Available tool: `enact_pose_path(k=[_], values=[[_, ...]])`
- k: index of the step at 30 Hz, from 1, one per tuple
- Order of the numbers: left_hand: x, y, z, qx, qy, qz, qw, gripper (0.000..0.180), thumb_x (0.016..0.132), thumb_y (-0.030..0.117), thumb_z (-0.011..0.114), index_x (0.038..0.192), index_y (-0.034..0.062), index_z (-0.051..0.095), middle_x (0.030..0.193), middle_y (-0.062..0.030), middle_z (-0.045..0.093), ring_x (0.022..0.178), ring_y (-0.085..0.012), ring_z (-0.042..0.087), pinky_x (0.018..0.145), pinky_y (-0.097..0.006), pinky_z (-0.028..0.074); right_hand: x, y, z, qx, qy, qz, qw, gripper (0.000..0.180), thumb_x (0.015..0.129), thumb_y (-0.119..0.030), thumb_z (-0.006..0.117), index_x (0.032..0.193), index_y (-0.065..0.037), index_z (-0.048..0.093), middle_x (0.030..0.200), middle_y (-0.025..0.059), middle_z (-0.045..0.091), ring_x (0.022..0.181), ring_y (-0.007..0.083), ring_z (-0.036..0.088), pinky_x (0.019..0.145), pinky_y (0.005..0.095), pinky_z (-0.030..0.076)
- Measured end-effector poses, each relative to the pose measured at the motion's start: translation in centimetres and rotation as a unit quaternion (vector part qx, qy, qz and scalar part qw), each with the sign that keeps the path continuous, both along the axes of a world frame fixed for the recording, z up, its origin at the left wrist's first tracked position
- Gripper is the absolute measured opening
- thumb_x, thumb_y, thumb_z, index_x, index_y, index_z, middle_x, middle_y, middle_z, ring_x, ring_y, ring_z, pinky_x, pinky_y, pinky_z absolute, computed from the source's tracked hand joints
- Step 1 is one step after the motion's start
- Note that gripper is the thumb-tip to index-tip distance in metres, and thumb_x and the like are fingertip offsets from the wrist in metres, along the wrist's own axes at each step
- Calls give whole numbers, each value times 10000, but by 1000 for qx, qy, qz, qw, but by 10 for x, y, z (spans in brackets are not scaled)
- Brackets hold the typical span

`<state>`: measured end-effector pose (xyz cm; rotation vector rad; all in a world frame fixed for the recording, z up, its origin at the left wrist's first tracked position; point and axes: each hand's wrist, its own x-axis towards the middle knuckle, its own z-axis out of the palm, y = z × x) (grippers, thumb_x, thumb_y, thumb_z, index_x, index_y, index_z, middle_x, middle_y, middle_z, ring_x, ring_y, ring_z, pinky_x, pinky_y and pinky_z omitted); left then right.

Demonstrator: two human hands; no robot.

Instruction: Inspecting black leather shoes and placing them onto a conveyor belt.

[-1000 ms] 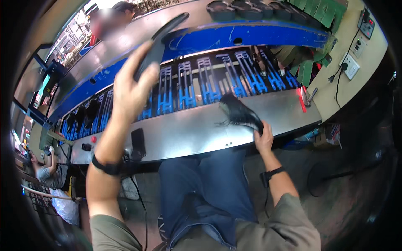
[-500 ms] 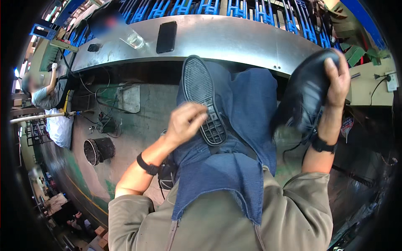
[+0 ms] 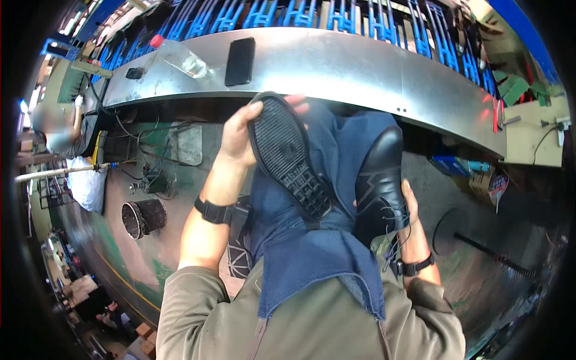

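A black shoe sole [image 3: 282, 150] lies tilted over my lap, tread facing up, ribbed at the front and blocky at the heel. My left hand [image 3: 240, 135] is closed round its toe end, thumb on the near edge, fingertips blurred on the far side. Whether an upper hangs beneath the sole is hidden. Over my right thigh, a black lace-up shoe [image 3: 381, 180] points its toe away from me, its laces hanging loose. My right hand [image 3: 410, 207] grips it along the right side near the heel; most of the fingers are hidden behind it.
Ahead runs a metal ledge [image 3: 324, 60] with a phone [image 3: 240, 62], a clear bottle [image 3: 180, 58] and a small black object [image 3: 135, 73]. Blue racks [image 3: 300, 15] stand behind it. A black bucket [image 3: 144, 217] is on the floor at left. Another person [image 3: 60, 129] sits far left.
My right hand has brought the shoe left and down from the far right to my thigh. My left hand has moved from the sole's middle to its toe end and taken hold.
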<state>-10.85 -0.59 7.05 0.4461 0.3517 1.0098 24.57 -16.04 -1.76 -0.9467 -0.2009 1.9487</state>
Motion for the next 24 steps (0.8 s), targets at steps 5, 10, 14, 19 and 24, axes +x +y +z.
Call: enact_pose_path(k=[5,10,14,19,24], values=[[-6,-18,18,92,127,41,987,917,993,712,229,1420,-77,416,1280,-271,602,1247,-417,573,1076,-566,461,-14,16,39,50,161,104,980,876,950,-684,469,1463,25,412,1306,276,599,1123,457,646,945,547,562],[23,-36,36,-58,-74,26,995,751,1051,592,241,1380,-27,510,1245,-257,643,1232,-444,584,1064,-632,443,-10,27,38,22,61,59,996,873,981,-683,372,1436,60,432,1309,292,592,1142,429,640,950,510,560],[44,-44,43,-18,-37,18,999,727,1061,560,230,1327,-37,548,1220,-254,655,1197,-421,610,1044,-567,484,-46,41,149,112,-61,190,973,764,1005,-554,489,1428,81,454,1341,185,605,1194,224,608,1041,353,470],[62,-57,64,118,207,47,970,676,1065,448,212,1224,-81,601,1158,-254,679,1147,-394,642,1008,-508,522,-57,45,126,310,-58,277,908,705,1001,-473,482,1429,87,451,1332,168,595,1223,209,556,1049,340,422],[68,-67,83,193,310,47,930,653,1025,425,264,1164,-89,641,1104,-271,697,1116,-400,656,1015,-507,508,-56,36,123,329,-77,245,909,695,981,-464,493,1416,77,467,1287,158,619,1175,214,583,1016,342,444]])
